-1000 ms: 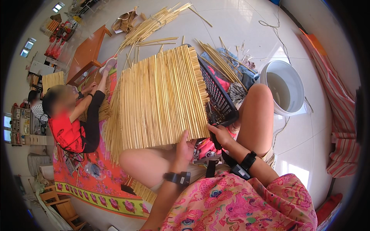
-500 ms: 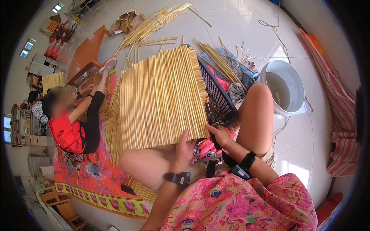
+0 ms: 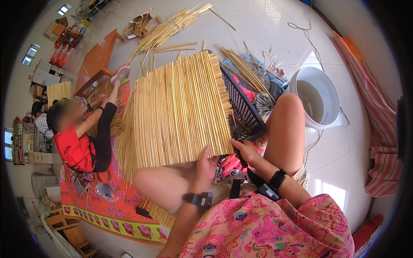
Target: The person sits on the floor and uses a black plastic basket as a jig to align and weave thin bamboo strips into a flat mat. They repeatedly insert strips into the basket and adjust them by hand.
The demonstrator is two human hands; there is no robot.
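Head view: left hand (image 3: 206, 167) grips ridged golden stick panel (image 3: 180, 112); right hand (image 3: 248, 151) clasps black tool (image 3: 241, 158).

Bright room from where I'm standing, fairly even light; small windows (image 3: 31, 54) glow white at far left, and glare burns out a patch of tiled floor (image 3: 329, 193) on the right, weaker sheen beyond the pale bucket (image 3: 331, 101). Stick mat (image 3: 180, 112) well lit and sharp, thin shading between sticks, while the black basket (image 3: 245, 98) goes dark inside. Fisheye bows the striped cloth (image 3: 378, 114), corners black out, far-left shelves (image 3: 21, 139) soft, seated co-worker's head (image 3: 66, 115) blurred over.
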